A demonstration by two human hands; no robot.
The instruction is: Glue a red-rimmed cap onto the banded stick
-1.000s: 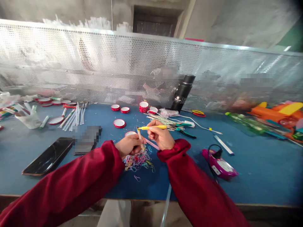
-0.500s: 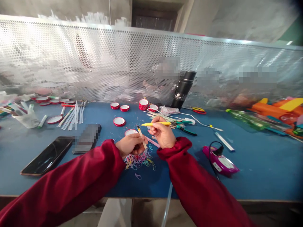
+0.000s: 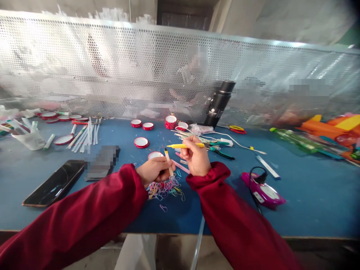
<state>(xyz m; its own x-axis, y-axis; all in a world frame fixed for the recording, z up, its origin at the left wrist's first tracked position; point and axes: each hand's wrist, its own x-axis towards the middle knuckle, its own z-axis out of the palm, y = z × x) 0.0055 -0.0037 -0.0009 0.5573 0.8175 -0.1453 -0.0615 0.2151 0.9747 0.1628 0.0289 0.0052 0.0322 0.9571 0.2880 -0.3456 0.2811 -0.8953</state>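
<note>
My left hand (image 3: 156,170) is closed on a flat wooden craft stick (image 3: 169,165) with a black tip and a yellow band below it. The stick stands nearly upright. In my right hand (image 3: 195,157), a yellow marker (image 3: 184,146) lies almost level, its tip pointing left and close to the stick's coloured end. Whether they touch I cannot tell. Beneath my left hand is a pile of small coloured rubber bands (image 3: 165,189). Just behind that hand sits a white, red-rimmed lid (image 3: 155,155), partly covered.
Two phones (image 3: 53,183) lie at the left, beyond them a cup of markers (image 3: 29,140) and glue sticks (image 3: 84,138). Green-handled pliers (image 3: 223,153), a black bottle (image 3: 221,105) and a purple corded device (image 3: 263,190) stand rightward. A perforated metal panel (image 3: 118,75) closes the back.
The stick is a little more upright, and the marker tip is nearer its coloured end. The view has shifted slightly; both hands keep their holds.
</note>
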